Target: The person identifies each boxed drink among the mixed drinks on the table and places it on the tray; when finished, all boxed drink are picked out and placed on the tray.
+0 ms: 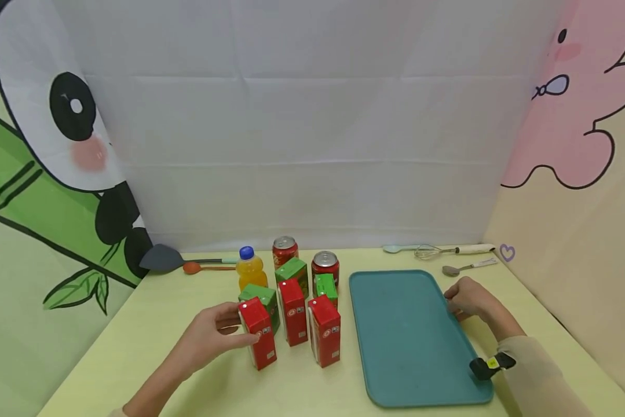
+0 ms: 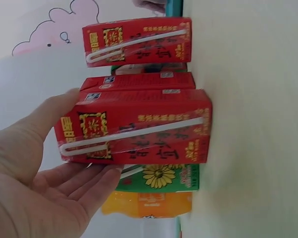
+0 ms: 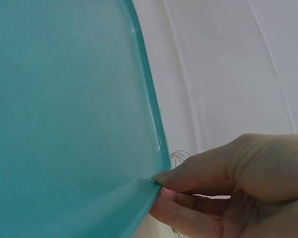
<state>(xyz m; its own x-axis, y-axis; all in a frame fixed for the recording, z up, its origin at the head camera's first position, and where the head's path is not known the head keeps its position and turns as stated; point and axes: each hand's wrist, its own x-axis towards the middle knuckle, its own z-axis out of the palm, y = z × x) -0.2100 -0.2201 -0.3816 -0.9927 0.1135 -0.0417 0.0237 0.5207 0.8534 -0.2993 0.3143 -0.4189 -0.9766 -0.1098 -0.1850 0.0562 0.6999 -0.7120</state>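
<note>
My left hand (image 1: 208, 336) holds a red drink carton (image 1: 262, 341) upright at the front left of a group, thumb on one side and fingers on the other. In the left wrist view this carton (image 2: 139, 131) shows a white straw along its side. Two more red cartons, one in the middle (image 1: 293, 315) and one to the right (image 1: 326, 336), stand beside it. On the right, my right hand (image 1: 471, 298) pinches the right rim of a teal tray (image 1: 406, 341), which bears nothing. The right wrist view shows thumb and fingertips on the tray's edge (image 3: 156, 124).
Behind the red cartons stand green cartons (image 1: 260, 298), an orange juice bottle (image 1: 251, 269) and two red cans (image 1: 325, 265). At the back left lie a spatula (image 1: 162, 259) and a red spoon (image 1: 192, 267). A whisk (image 1: 437, 251) and a small spoon (image 1: 453, 270) lie back right.
</note>
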